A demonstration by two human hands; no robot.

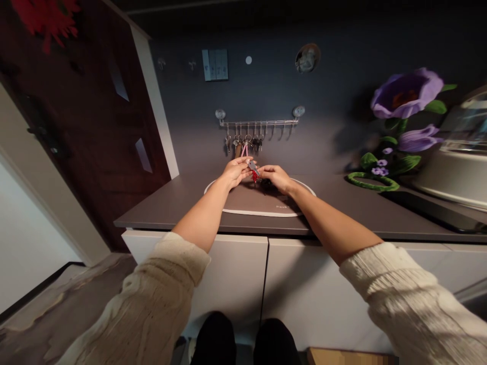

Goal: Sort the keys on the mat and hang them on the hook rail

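Observation:
My left hand [236, 171] and my right hand [276, 177] meet above an oval brown mat [258, 205] with a white rim, on the countertop. Pinched between their fingertips is a silver-grey key [252, 166]. A small red knotted ornament [254, 176] hangs just beneath it. The fingers of both hands are closed; dark small items show under my right fingers but are too small to name. Just behind my hands, a clear hook rail [259, 122] on the wall carries several key bunches [257, 142], with a pink strap [244, 149] and a brown tag [238, 150] among them.
The dark grey countertop [167, 200] runs over white cabinet doors [228, 274]. To the right stand purple fabric flowers [409, 96] with a green base, beside a large cream appliance [456, 172]. A dark red door [102, 137] is at left.

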